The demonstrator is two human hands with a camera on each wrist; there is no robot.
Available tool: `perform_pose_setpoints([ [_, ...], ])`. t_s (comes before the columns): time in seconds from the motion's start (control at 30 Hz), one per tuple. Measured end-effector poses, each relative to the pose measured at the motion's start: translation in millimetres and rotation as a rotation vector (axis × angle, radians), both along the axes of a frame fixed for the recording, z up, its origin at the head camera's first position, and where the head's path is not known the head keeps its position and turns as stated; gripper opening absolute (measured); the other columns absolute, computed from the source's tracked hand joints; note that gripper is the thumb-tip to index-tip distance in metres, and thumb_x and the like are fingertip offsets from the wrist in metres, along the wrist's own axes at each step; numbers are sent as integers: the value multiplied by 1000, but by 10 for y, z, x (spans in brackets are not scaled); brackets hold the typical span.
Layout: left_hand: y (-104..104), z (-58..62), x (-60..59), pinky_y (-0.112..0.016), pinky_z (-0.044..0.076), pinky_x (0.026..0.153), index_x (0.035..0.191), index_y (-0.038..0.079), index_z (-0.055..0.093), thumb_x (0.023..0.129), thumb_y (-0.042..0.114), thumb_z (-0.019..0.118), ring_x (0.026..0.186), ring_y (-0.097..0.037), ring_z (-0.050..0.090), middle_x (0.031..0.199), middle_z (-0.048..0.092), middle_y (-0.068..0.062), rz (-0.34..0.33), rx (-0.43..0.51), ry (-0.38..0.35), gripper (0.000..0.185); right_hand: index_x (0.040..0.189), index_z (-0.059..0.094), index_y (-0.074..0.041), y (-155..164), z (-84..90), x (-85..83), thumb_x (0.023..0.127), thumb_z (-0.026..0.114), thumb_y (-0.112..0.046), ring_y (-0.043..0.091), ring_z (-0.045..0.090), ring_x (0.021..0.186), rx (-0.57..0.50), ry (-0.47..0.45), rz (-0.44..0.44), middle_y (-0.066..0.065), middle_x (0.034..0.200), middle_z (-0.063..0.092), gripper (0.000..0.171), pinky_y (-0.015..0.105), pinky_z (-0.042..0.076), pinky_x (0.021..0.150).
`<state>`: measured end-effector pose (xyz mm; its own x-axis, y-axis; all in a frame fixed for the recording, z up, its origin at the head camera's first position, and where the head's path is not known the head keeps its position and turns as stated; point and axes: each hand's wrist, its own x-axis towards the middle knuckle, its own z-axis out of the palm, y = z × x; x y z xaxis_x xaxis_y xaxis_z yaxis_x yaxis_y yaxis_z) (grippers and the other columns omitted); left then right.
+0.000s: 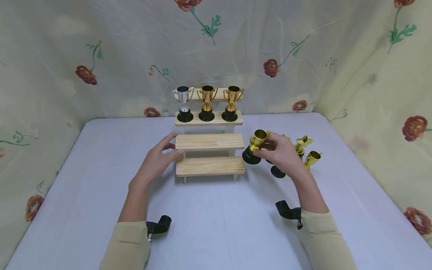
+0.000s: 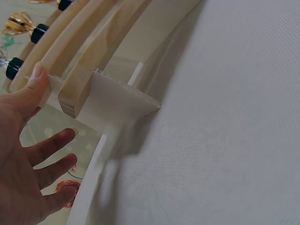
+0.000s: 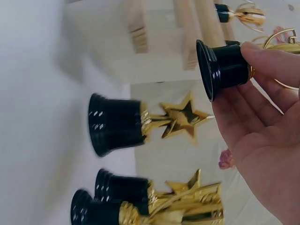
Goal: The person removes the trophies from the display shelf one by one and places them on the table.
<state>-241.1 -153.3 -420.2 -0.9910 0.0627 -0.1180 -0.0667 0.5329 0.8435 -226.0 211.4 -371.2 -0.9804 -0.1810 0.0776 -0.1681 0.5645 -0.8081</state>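
A gold trophy (image 1: 255,147) is pinched by the right hand (image 1: 281,153); the wooden riser (image 1: 209,141) is steadied by the left hand's (image 1: 156,162) straight fingers. Neighbouring star trophies (image 3: 140,123) could be toppled.

Soft, even, bright light with faint shadows; wrist views warped, slightly motion-blurred at close range.

The gold trophy (image 1: 257,144) in the right hand (image 1: 282,154) looked like shiny metallic plastic on a glossy black base. Beside the left hand (image 1: 156,162), the stepped shelf (image 1: 209,141) was pale, matt, unvarnished wood with visible grain. Under both hands, the desk (image 1: 216,221) wore smooth matt lilac cloth.
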Motion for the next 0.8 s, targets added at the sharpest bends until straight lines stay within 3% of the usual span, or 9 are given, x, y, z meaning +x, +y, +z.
perform_pose_setpoints([
  [0.2,11,8,14,-47,44,89,147,50,36,89,52,69,131,-32,47,137,54,-3,0,-5,6,66,123,62,1,78,-63,62,86,75,-10,36,65,117,4,-36,27,21,124,65,40,47,54,97],
  [0.5,-3,-46,8,-51,45,92,147,52,35,88,55,69,133,-32,46,139,54,-4,12,-3,-5,67,128,60,0,41,-107,91,87,74,-9,37,64,119,17,-59,24,22,126,65,45,49,54,97],
  [0.8,-5,-44,-5,-52,44,94,144,55,36,89,53,68,134,-30,46,138,55,-4,-6,14,16,64,118,64,0,7,-274,49,85,74,-6,35,66,110,51,-35,20,20,116,68,34,40,57,87],
])
